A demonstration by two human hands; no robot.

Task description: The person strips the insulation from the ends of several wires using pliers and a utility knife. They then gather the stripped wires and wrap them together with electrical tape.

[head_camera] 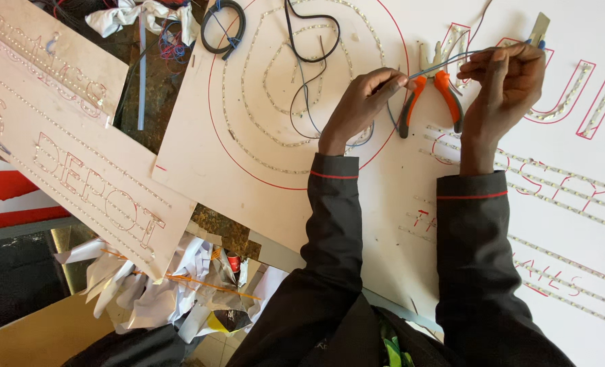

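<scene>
Left hand pinched shut on thin blue wire; right hand closed on its other end, stretched taut between them for working. Orange-handled pliers lay on white sign board just under the wire, within easy reach. Board carried red outlined letters and circle traced with LED strips. Second pale board, similar lettering, propped far left. Black cable coil parked near top edge.

Both hands meet above a sign board, the left hand and right hand pinching a thin wire. Pliers lie on the board between them. A cable coil lies farther left.
</scene>
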